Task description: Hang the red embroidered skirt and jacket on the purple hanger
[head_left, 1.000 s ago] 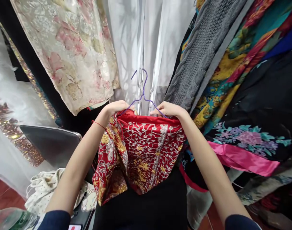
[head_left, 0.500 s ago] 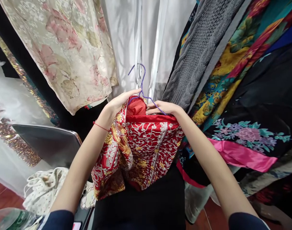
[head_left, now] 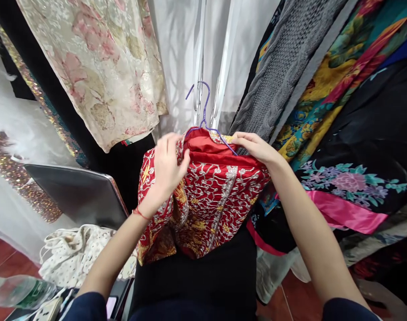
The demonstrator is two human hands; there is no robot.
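A red jacket [head_left: 213, 200] with silver and gold embroidery rests over my black-clothed lap, its red lining showing at the neck. A thin purple wire hanger [head_left: 204, 117] sits in the neck opening, hook pointing up and arms partly hidden by the cloth. At the left shoulder, my left hand [head_left: 168, 167] is closed over the jacket's edge, thumb near the neckline; its fingers are slightly blurred. My right hand [head_left: 255, 146] pinches the gold-trimmed collar edge between thumb and fingers, beside the hanger's right arm.
A pale floral garment [head_left: 113, 76] hangs at left. Grey knitwear [head_left: 286, 62] and a black garment with embroidered flowers [head_left: 350, 183] hang at right. A dark laptop-like panel [head_left: 76, 194], spotted white cloth [head_left: 76, 254] and plastic bottle [head_left: 23, 292] are at lower left. White straps [head_left: 221, 67] hang ahead.
My left hand has come off the hanger's neck and down onto the jacket's left shoulder. My right hand has moved right, to the collar edge. The neck opening is spread wider around the hanger.
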